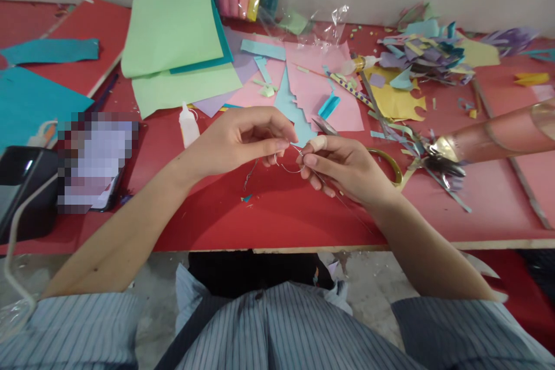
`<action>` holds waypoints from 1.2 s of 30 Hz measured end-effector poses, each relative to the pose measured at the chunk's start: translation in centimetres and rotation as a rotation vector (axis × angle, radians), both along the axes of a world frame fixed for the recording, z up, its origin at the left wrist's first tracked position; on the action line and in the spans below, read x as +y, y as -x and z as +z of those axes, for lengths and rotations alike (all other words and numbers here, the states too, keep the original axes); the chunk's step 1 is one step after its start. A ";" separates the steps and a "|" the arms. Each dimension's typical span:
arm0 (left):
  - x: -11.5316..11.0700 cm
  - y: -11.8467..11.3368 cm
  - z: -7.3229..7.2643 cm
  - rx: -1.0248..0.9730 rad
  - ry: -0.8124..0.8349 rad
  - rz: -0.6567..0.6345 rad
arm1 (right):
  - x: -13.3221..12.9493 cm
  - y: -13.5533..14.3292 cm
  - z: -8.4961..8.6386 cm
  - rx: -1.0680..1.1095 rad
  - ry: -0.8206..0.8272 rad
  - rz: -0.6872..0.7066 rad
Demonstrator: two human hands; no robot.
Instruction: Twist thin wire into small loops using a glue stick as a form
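Note:
A thin silvery wire, bent into a small loop, hangs between my two hands above the red table. My left hand pinches one part of it between thumb and forefinger. On the other side, my right hand grips the wire between thumb and fingers, and a fine tail runs down to the right. The right forefinger has a pale wrap at its tip. Below my left hand dangles a short twisted piece; where it joins is hidden. Scissors with yellowish handles lie just beyond my right hand.
A small white glue bottle is beside my left wrist. Green paper sheets, pink paper and a heap of paper scraps cover the back. A phone and black device with a cable sit left; a clear cylinder lies right.

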State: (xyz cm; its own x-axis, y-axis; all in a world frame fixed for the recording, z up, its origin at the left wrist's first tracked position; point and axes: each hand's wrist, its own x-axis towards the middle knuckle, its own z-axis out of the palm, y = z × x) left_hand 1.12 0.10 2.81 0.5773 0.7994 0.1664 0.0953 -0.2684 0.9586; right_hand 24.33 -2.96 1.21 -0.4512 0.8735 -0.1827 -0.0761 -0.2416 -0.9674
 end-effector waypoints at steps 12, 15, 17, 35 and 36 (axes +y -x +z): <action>-0.4 0.0 -0.3 -0.076 -0.158 -0.040 | -0.4 0.1 0.2 0.057 -0.043 0.011; -0.7 0.0 -0.1 -0.070 -0.263 -0.043 | -0.6 0.2 0.3 0.087 -0.097 -0.012; -0.8 0.0 0.0 -0.073 -0.343 -0.055 | -0.8 0.2 0.3 0.096 -0.136 -0.012; -0.8 0.2 0.4 -0.087 -0.517 -0.067 | -1.4 0.1 0.2 0.050 -0.274 -0.026; -0.7 0.2 0.3 -0.098 -0.527 -0.075 | -1.4 0.1 0.2 0.050 -0.275 -0.025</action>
